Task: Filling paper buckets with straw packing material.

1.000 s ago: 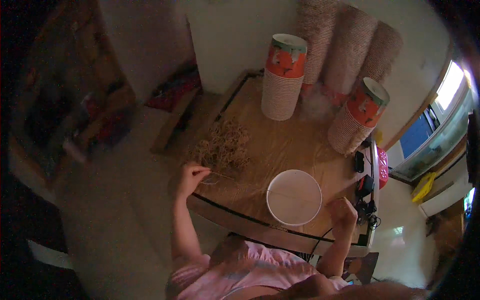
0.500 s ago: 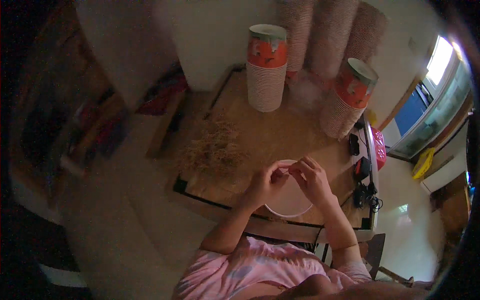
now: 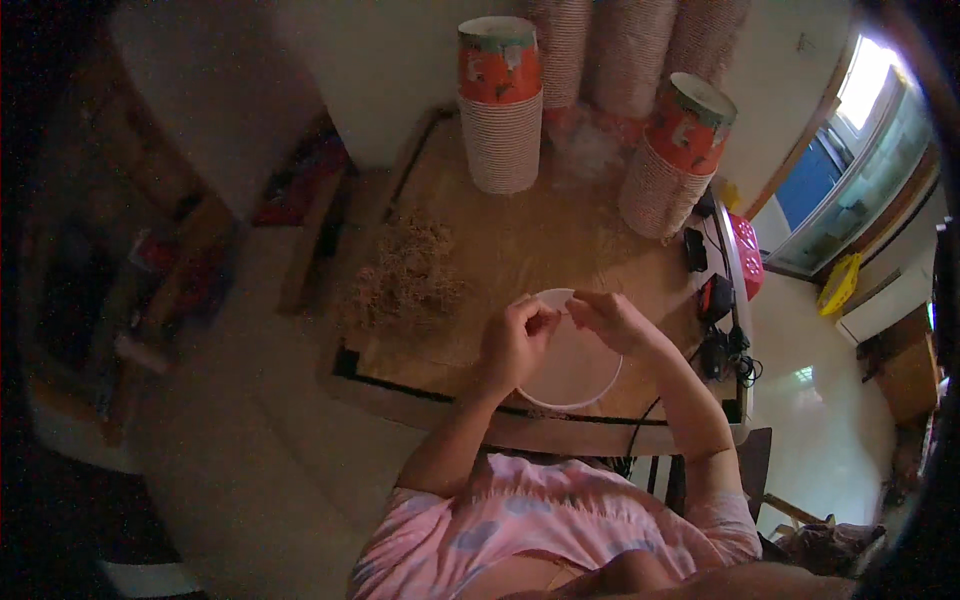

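Note:
A round white paper tub or bowl [image 3: 573,378] with a pale rim stands near the front edge of the table. Over its far rim my left hand [image 3: 518,342] has its fingers curled into a pinch. Close beside it, my right hand [image 3: 612,318] pinches too, thumb and fingertips pressed together. A tiny pale bit seems to show between the fingertips, too small to name. To the left of the tub lies a loose heap of thin, tangled brown strands [image 3: 410,275], like dried plant stems.
Nested stacks of orange-and-white paper tubs, one stack [image 3: 500,105] at the back and another stack [image 3: 680,155] at the back right, stand on the wooden table [image 3: 545,240]. Tall wrapped stacks [image 3: 625,60] rise behind. Black adapters and cables [image 3: 715,300] line the right edge, beside a pink basket [image 3: 746,255].
My fingertips have drawn apart a little, the right hand shifting rightward and turning flatter. The whole view has tilted, so the table sits slightly higher and further left.

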A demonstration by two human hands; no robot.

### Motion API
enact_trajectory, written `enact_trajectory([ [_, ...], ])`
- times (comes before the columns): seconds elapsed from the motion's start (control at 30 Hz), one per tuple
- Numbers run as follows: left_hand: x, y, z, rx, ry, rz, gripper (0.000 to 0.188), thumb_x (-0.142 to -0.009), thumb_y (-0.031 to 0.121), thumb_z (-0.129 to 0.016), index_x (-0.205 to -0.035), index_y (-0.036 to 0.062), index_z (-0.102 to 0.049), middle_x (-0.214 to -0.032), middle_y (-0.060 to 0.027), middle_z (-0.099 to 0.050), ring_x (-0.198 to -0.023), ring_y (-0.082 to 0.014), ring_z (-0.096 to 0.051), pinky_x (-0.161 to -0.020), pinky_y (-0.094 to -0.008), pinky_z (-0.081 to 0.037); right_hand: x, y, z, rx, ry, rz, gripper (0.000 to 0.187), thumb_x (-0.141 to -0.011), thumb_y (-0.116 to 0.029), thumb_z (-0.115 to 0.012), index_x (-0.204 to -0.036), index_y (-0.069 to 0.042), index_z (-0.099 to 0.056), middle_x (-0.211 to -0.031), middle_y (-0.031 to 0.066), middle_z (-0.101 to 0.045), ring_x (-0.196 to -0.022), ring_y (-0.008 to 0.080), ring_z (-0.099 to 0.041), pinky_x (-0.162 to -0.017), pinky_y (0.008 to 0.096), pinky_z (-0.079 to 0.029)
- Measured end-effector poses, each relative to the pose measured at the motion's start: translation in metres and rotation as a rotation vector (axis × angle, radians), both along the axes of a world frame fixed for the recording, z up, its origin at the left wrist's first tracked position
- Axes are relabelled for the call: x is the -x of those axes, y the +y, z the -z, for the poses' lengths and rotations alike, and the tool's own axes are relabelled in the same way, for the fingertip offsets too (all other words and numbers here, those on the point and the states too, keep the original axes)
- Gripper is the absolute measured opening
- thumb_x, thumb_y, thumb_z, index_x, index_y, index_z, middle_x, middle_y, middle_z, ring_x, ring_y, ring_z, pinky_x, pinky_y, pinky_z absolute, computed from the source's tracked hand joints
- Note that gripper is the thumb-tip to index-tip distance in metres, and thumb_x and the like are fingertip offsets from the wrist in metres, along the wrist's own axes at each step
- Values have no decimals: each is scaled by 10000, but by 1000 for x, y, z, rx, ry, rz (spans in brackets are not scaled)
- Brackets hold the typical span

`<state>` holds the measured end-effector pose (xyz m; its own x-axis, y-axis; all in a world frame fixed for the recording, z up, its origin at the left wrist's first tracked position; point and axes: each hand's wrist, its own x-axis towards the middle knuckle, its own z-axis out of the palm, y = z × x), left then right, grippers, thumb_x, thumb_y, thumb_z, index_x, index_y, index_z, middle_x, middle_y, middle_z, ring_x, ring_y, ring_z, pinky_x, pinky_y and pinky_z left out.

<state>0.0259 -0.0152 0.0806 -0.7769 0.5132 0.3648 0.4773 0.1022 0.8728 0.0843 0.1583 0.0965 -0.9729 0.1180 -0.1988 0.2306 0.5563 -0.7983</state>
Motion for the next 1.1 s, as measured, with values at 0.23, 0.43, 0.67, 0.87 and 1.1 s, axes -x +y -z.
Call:
enact_trajectory([
  [0.23, 2, -4, 9, 11, -66, -36, 80, -763, 98, -658, -770, 45, -599, -724, -74, -591, -607, -195, -581, -557, -300, -456, 1, 11, 12, 194, 158, -65, 216, -922, -243, -478, -911, -42, -556, -749, 14, -554, -612, 89, -461, -544, 260, -409],
  [0.43, 5, 0, 16, 44, 28, 1, 77, -777, 64, -661, -800, 12, -609, -790, -53, -616, -692, -122, -580, -615, -268, -463, 7, 5, 16, 265, 158, -98, 212, -910, -237, -496, -925, -34, -557, -778, 7, -557, -648, 92, -469, -548, 249, -406],
  [0.67, 1, 3, 7, -45, -62, 34, 108, -764, 125, -683, -811, 44, -628, -729, -73, -608, -623, -161, -595, -563, -279, -460, 3, 4, 4, 193, 192, -108, 209, -907, -218, -501, -923, -19, -561, -793, 9, -560, -755, 125, -487, -685, 279, -416],
  [0.87, 9, 6, 18, -7, -170, 31, 168, -787, 164, -684, -837, 6, -658, -810, -69, -664, -750, -129, -612, -680, -268, -479, 0, 5, 5, 264, 193, -127, 189, -907, -192, -511, -933, -9, -547, -830, 18, -559, -785, 118, -476, -710, 268, -409],
  [1.1, 14, 7, 14, -65, -239, 88, 142, -780, 132, -674, -845, 6, -670, -799, -64, -673, -729, -131, -612, -693, -282, -483, 1, 7, 7, 246, 224, -107, 113, -891, -113, -530, -920, -5, -546, -863, 20, -564, -798, 111, -481, -736, 262, -413],
])
